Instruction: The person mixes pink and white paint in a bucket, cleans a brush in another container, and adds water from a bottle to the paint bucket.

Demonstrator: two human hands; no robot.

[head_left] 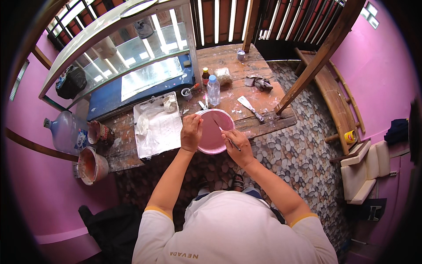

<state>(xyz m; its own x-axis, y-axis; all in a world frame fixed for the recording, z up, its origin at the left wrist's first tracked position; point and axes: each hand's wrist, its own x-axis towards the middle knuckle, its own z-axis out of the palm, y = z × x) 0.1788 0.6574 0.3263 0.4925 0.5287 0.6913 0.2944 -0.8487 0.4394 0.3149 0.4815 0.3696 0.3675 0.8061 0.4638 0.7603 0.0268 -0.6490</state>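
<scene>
A round bucket of pink paint is in front of me at the table's near edge. My left hand is closed at the left side of its rim. In my right hand is a thin paintbrush, its tip slanting over the paint from the right side of the rim. Just beyond the bucket stands a clear plastic bottle with a blue cap. A scraper lies on the table to the right. Left of the bucket, a white-smeared paint tray holds a pale roller or cloth.
On the wooden table are a small brown bottle, a small cup and a dark rag. A glass cabinet stands behind. Paint-stained buckets and a large water jug are at left. A wooden post rises at right.
</scene>
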